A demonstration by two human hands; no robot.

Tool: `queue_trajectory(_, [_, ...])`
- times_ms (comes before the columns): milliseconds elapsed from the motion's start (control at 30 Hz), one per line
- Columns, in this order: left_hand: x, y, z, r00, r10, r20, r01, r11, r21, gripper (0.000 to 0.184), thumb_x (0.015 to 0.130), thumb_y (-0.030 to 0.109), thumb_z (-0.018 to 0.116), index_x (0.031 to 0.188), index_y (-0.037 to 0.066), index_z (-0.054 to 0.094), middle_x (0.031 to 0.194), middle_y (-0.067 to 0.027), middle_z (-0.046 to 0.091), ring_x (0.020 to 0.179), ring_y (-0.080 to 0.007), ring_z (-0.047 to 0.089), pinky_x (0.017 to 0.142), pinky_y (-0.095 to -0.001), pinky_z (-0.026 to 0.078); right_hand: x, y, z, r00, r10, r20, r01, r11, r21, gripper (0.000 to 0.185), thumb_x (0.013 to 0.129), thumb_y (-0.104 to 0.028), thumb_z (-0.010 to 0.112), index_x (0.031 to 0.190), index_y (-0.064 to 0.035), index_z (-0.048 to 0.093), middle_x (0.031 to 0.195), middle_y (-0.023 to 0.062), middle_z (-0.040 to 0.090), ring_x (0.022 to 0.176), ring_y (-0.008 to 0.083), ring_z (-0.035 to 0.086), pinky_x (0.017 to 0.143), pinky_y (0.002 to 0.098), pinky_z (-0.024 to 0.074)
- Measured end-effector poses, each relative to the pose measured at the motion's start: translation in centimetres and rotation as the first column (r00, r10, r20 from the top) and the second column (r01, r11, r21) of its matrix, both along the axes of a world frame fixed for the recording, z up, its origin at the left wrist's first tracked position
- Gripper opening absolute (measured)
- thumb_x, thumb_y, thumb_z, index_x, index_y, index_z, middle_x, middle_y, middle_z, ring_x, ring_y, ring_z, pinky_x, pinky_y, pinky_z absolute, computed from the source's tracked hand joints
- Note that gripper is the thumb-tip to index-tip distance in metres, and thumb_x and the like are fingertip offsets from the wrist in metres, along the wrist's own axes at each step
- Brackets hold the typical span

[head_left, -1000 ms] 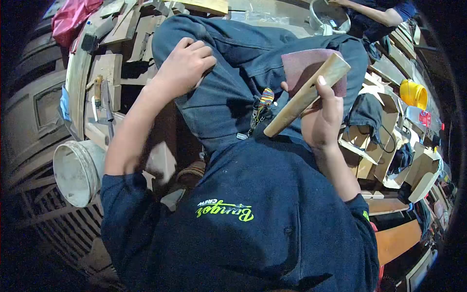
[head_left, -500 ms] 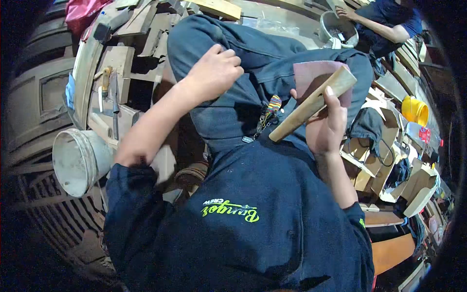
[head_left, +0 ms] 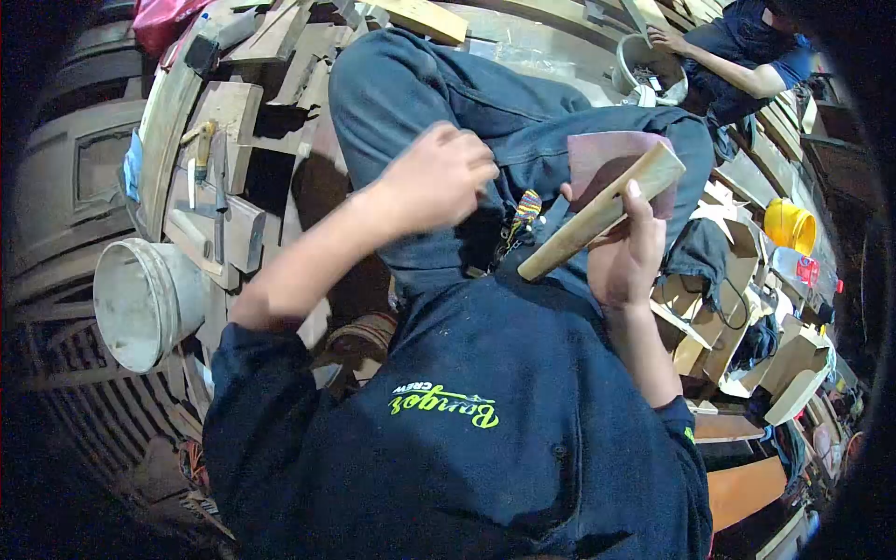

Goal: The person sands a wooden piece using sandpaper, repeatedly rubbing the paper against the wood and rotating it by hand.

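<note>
the right hand (head_left: 627,250) is closed on a wooden slat (head_left: 595,215) above the trousers (head_left: 476,89), thumb on its face, a pinkish sandpaper sheet (head_left: 602,157) just behind the wood; the left hand (head_left: 437,177), blurred, curls nearby, and whether it holds anything i cannot tell.

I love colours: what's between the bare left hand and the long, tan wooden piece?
In the head view, a rainbow-striped strap, over dark blue cloth trousers, lies between left hand and wooden piece.
</note>
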State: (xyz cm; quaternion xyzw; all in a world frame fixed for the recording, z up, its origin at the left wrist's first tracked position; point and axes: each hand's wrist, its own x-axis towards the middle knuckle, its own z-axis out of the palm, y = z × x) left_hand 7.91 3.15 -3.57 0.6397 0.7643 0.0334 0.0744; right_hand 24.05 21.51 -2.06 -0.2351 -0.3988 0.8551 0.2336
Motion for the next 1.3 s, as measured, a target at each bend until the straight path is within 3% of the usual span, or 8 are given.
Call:
queue_trajectory(100, [2.9, -1.4, -1.5, 1.000, 0.017, 0.007, -0.017, 0.997, -0.073, 0.066, 0.084, 0.048, 0.065, 0.133, 0.004, 0.056, 0.143, -0.0145, 0.051, 0.137, -0.0280, 0.043, 0.117, -0.0464, 0.026, -0.1, -0.1, 0.1, 1.000, 0.002, -0.031, -0.004, 0.999, -0.049, 0.044, 0.094, -0.016, 0.061, 0.133, -0.0096, 0.044, 0.109, 0.0077, 0.055, 0.101, 0.0235, 0.061, 0.088, 0.0521, 0.0574])
queue_trajectory(400, [-4.1, -6.8, 0.9, 0.845, 0.450, -0.291, -0.417, 0.893, 0.170, 0.073, 0.092, 0.055, 0.051, 0.149, 0.011, 0.040, 0.158, -0.0139, 0.032, 0.147, -0.0322, 0.025, 0.120, -0.0505, 0.014, 0.0, 0.1, -0.9, 0.999, 0.036, -0.024, -0.037, 0.996, -0.079, 0.040, 0.095, -0.018, 0.058, 0.132, -0.0094, 0.044, 0.112, 0.0088, 0.055, 0.104, 0.0247, 0.061, 0.091, 0.0551, 0.0550])
queue_trajectory(600, [2.1, -5.6, -2.3, 0.994, 0.101, -0.045, -0.099, 0.994, 0.045, 0.080, 0.087, 0.067, 0.050, 0.146, 0.014, 0.045, 0.156, -0.0107, 0.037, 0.147, -0.0252, 0.029, 0.121, -0.0469, 0.015, -0.3, -0.1, 0.0, 0.997, 0.076, -0.034, -0.076, 0.997, -0.004, 0.038, 0.097, -0.018, 0.056, 0.132, -0.0105, 0.044, 0.115, 0.0087, 0.055, 0.107, 0.0255, 0.060, 0.094, 0.0586, 0.0523])
queue_trajectory(733, [-5.2, -9.2, 1.1, 0.758, 0.518, -0.396, -0.462, 0.855, 0.234, 0.061, 0.097, 0.044, 0.047, 0.148, 0.011, 0.043, 0.153, -0.0155, 0.039, 0.146, -0.0329, 0.028, 0.119, -0.0500, 0.018, 0.7, 1.0, 0.3, 1.000, -0.010, -0.007, 0.010, 1.000, -0.010, 0.039, 0.097, -0.018, 0.055, 0.134, -0.0104, 0.043, 0.118, 0.0083, 0.054, 0.111, 0.0252, 0.058, 0.096, 0.0596, 0.0506])
queue_trajectory(800, [-10.2, -15.4, -1.8, 0.541, 0.819, 0.188, -0.811, 0.451, 0.372, 0.051, 0.106, 0.035, 0.034, 0.145, 0.004, 0.043, 0.147, -0.0218, 0.044, 0.138, -0.0374, 0.039, 0.116, -0.0457, 0.025, 1.6, 2.3, -1.0, 0.998, -0.058, -0.005, 0.058, 0.998, -0.027, 0.040, 0.099, -0.020, 0.053, 0.136, -0.0084, 0.043, 0.124, 0.0066, 0.054, 0.116, 0.0230, 0.055, 0.101, 0.0587, 0.0478])
queue_trajectory(833, [-10.1, -14.7, -2.1, 0.548, 0.816, 0.182, -0.801, 0.449, 0.396, 0.051, 0.106, 0.035, 0.034, 0.145, 0.004, 0.043, 0.147, -0.0218, 0.044, 0.138, -0.0374, 0.039, 0.116, -0.0457, 0.025, 1.8, 2.8, -1.2, 0.997, -0.072, -0.014, 0.072, 0.997, 0.013, 0.039, 0.100, -0.022, 0.051, 0.136, -0.0080, 0.045, 0.128, 0.0059, 0.053, 0.118, 0.0213, 0.055, 0.103, 0.0570, 0.0468])
queue_trajectory(967, [-4.3, -10.0, -5.2, 0.118, 0.150, 0.982, -0.990, 0.096, 0.104, 0.067, 0.106, 0.045, 0.030, 0.148, -0.008, 0.030, 0.151, -0.0162, 0.039, 0.141, -0.0267, 0.035, 0.119, -0.0380, 0.020, 2.9, 4.4, -1.8, 0.959, -0.282, 0.005, 0.282, 0.959, -0.018, 0.037, 0.100, -0.022, 0.054, 0.129, -0.0011, 0.047, 0.120, 0.0095, 0.053, 0.109, 0.0223, 0.058, 0.098, 0.0557, 0.0518])
queue_trajectory(1300, [-1.1, -8.7, -7.6, 0.042, -0.110, 0.993, -0.992, 0.116, 0.055, 0.067, 0.106, 0.046, 0.033, 0.148, -0.006, 0.032, 0.154, -0.0140, 0.036, 0.141, -0.0246, 0.033, 0.118, -0.0350, 0.021, 4.8, 3.8, -0.7, 0.975, -0.220, -0.008, 0.220, 0.975, 0.011, 0.033, 0.101, -0.024, 0.051, 0.130, -0.0093, 0.049, 0.118, 0.0017, 0.056, 0.114, 0.0174, 0.056, 0.104, 0.0535, 0.0458])
